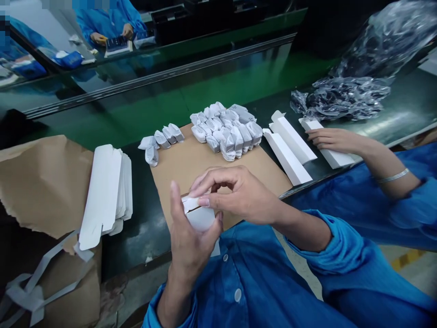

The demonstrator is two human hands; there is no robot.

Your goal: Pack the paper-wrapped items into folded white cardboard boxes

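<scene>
White cardboard box (200,220) sits between the hands: left hand (190,243), half-curled, grips its sides; right hand (235,195), nearly closed, pinches its end flap (190,204) from the right.

Crumpled plastic (344,98) at two o'clock, blue-clad person (105,20) at eleven, brown paper (48,182) at nine, white strapping (18,295) at eight

White box (202,219), brown cardboard (194,157), blue sleeve (344,246)

Head view: from the wearer's head, facing forward and down.
Left hand (191,241), right hand (244,196): close range, near centre.
Shirt (252,269): seen from above, lower edge.
Bench (145,223): mid-range, aslant.
Co-worker (111,23): distant, top left.
</scene>
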